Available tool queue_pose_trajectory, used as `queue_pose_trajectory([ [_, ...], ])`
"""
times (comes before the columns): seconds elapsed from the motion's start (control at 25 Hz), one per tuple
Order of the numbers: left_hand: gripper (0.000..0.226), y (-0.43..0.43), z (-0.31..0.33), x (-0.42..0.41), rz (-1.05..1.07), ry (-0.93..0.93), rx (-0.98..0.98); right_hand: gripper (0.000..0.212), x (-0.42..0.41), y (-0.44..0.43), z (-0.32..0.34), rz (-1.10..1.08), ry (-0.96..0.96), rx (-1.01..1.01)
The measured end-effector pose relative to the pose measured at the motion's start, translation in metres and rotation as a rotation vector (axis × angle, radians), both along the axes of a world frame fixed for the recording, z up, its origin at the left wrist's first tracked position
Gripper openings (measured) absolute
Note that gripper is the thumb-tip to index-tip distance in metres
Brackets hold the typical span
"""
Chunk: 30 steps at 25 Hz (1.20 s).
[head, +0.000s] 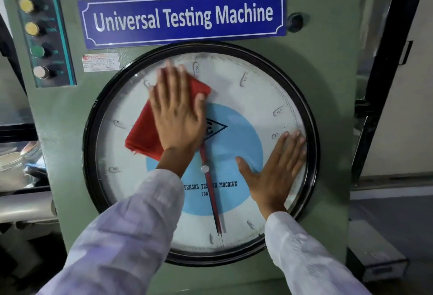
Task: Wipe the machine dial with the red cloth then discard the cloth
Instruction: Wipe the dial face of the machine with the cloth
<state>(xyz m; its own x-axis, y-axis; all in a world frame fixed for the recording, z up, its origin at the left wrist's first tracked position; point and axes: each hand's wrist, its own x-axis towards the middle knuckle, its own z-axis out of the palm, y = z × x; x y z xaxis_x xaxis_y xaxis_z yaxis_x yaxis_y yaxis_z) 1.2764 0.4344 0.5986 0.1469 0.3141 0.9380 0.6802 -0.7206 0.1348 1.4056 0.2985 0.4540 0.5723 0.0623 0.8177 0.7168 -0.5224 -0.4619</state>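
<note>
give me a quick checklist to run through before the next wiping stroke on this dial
1. Red cloth flat under the left hand: ok, palm and fingers press it to the glass.
2. Right hand clear of the cloth's path: not ok for the lower right, where it lies flat on the dial.
3. Cloth on the glass, not the black rim: ok, it sits inside the rim.
4. Area left to wipe: cannot tell, no clear dirt line shows.
5. Control buttons at upper left untouched: ok, both hands are apart from them.
6. Place to discard the cloth: cannot tell, no bin is in view.
</note>
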Motion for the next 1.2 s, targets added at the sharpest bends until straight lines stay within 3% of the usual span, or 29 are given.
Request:
queue_pose_trajectory([
  [0.2,0.064,-0.043,-0.009,0.059,-0.291,0.424,0.315,0.124,0.002,-0.002,-0.004,0.003,-0.031,0.034],
  [0.32,0.062,-0.034,0.002,0.051,-0.430,0.454,0.391,0.122,0.005,-0.002,-0.006,-0.003,-0.069,0.033],
  [0.4,0.063,-0.003,0.008,0.017,-0.308,0.347,0.324,0.119,0.015,-0.007,-0.002,0.021,-0.120,-0.025],
  [0.56,0.070,0.032,-0.030,-0.062,0.039,-0.035,-0.041,0.119,0.037,-0.019,0.012,0.063,-0.241,-0.188],
  [0.72,0.069,0.016,-0.033,-0.048,0.071,-0.196,-0.201,0.122,0.034,-0.017,0.012,0.064,-0.236,-0.148],
  [0.8,0.068,0.004,-0.023,-0.021,0.008,-0.074,-0.109,0.131,0.028,-0.015,0.009,0.053,-0.146,-0.077],
  [1.0,0.066,-0.049,-0.009,0.068,-0.333,0.467,0.343,0.144,0.010,-0.009,-0.003,0.004,0.054,0.017],
  [1.2,0.062,-0.077,-0.023,0.110,-0.644,0.509,0.378,0.141,0.013,-0.009,-0.009,0.003,0.053,0.000],
])
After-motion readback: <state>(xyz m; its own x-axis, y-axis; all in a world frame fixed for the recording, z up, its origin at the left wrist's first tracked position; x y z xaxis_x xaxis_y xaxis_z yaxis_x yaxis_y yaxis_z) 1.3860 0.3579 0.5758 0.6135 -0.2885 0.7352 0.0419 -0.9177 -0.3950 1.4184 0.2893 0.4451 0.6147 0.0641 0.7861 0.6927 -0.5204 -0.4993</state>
